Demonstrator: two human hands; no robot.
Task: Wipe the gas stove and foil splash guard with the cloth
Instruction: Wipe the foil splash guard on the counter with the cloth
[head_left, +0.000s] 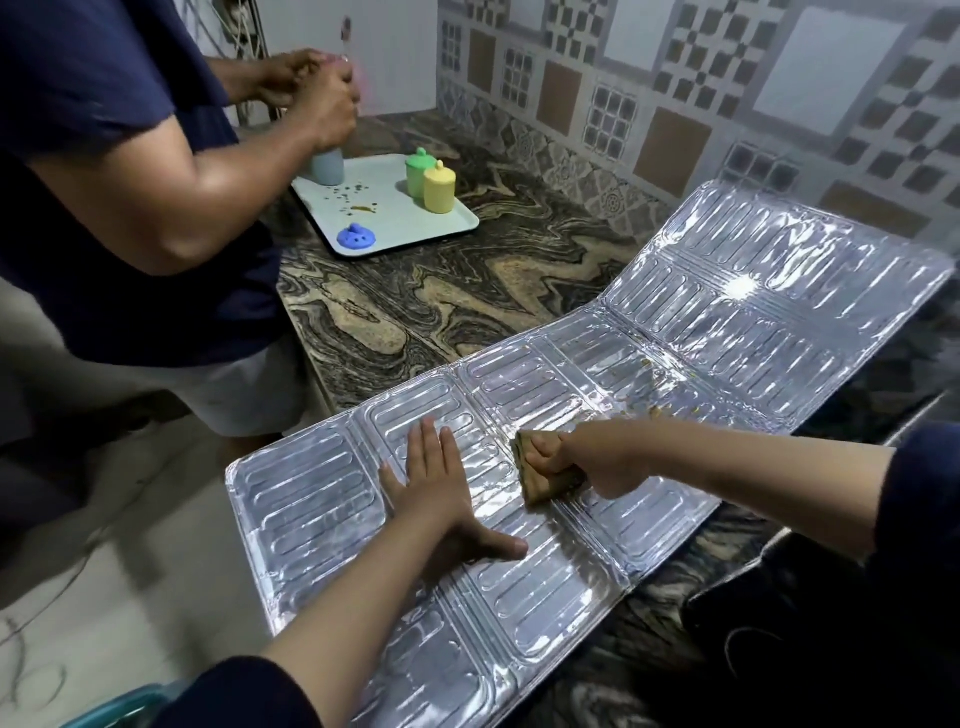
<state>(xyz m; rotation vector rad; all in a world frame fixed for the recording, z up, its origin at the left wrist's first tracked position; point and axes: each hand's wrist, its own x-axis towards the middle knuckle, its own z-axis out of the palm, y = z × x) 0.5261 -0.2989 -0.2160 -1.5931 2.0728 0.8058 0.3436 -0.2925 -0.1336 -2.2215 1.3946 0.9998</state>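
Foil splash guard (597, 405) flat on marble counter, long axis near-left to far-right | left hand (436, 486) spread, pressing foil | right hand (587, 460) fisted round cloth (545, 478) | crumbs (660, 384) beyond cloth, far-right; right hand nearer.

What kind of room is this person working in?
Most likely a home kitchen: a marbled stone counter against a patterned tile wall, a foil splash guard being wiped with a cloth, and a tray of small lidded jars.
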